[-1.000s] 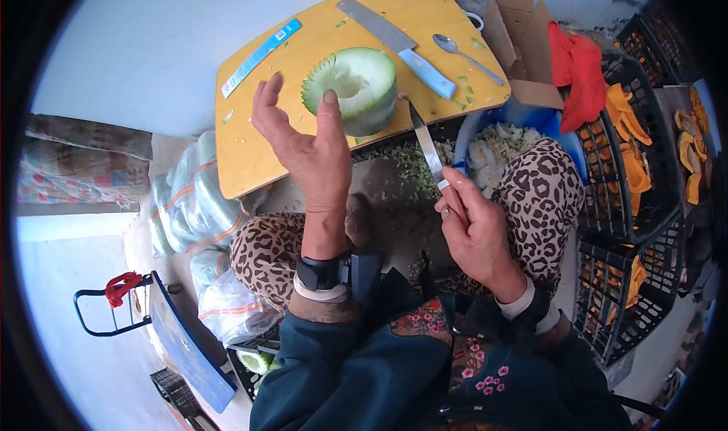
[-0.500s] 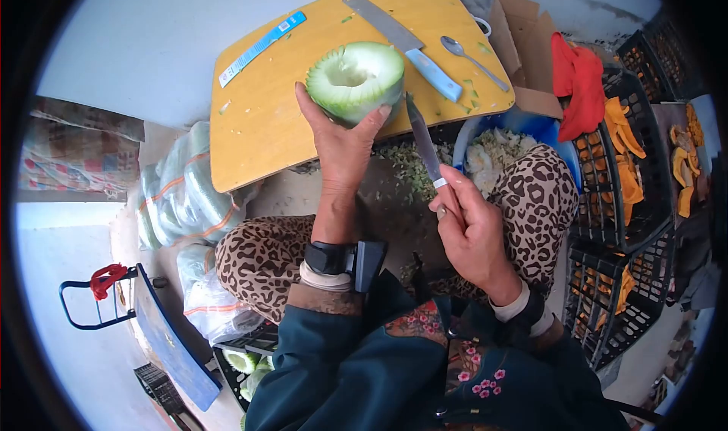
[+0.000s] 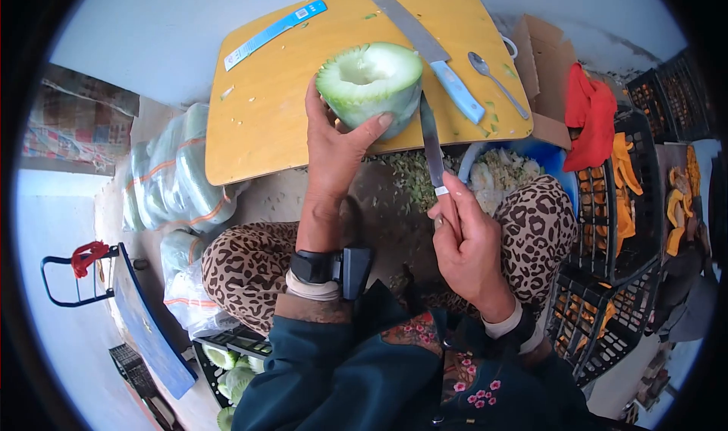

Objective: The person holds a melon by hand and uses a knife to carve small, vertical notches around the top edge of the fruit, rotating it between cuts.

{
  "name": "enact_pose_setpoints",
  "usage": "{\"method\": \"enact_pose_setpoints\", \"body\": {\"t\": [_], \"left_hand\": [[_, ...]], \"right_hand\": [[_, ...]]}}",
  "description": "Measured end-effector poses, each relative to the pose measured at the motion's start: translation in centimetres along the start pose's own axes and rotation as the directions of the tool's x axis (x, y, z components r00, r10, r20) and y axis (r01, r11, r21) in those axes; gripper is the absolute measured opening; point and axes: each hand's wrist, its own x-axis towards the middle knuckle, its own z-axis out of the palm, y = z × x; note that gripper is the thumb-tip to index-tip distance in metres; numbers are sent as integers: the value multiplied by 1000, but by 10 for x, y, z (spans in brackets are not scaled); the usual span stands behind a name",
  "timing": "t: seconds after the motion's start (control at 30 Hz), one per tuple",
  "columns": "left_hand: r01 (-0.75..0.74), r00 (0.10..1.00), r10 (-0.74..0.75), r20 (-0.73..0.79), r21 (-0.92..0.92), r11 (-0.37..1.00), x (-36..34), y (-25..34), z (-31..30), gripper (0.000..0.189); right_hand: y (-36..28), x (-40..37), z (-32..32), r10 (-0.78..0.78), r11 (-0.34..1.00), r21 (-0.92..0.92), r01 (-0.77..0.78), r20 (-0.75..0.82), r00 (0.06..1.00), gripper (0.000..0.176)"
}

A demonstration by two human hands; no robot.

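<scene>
My left hand grips a hollowed piece of winter melon from its left and near side. Notches are cut along the left and near parts of the melon's pale rim; the far right part is smooth. In my right hand is a small knife with a reddish-brown handle, blade pointing up and away. The blade's tip overlaps the melon's right edge in this view. Behind the melon on the yellow table lie a large knife with a light blue handle and a metal spoon.
A blue and white blade sleeve lies at the table's far left. Under its right edge stands a blue tub of pale scraps. Black crates with orange strips are on the right, wrapped melons on the left, more cut melons lower left.
The view has shifted slightly, moving the table's contents to the right. The melon now stands more upright, showing more of its outer side. Both hands keep their holds.
</scene>
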Motion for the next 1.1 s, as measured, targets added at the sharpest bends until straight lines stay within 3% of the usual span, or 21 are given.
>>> {"method": "enact_pose_setpoints", "body": {"t": [0.3, 0.6, 0.8, 0.9, 1.1], "left_hand": [[95, 995, -95, 8, -110, 989, 12, -3, -15, 96], [86, 994, -84, -76, 25, 996, 11, 0, 3, 114], [67, 990, -33, -135, 254, 965, 7, -3, 1, 112], [81, 989, -60, -136, 150, 985, 3, 3, 3, 109], [113, 984, -90, -151, 151, 982, -5, 9, 4, 106]], "right_hand": [[-2, 3, 5, 18, 999, 27, -19, 38, 999, 53], [10, 6, 10, 11, 998, 58, -12, 10, 1000, 55], [9, 1, 6, 44, 996, 83, -46, 30, 999, 56], [7, -1, 5, 44, 995, 92, -47, 37, 998, 56], [12, -7, 1, -18, 997, 71, 15, 41, 999, 58]]}}
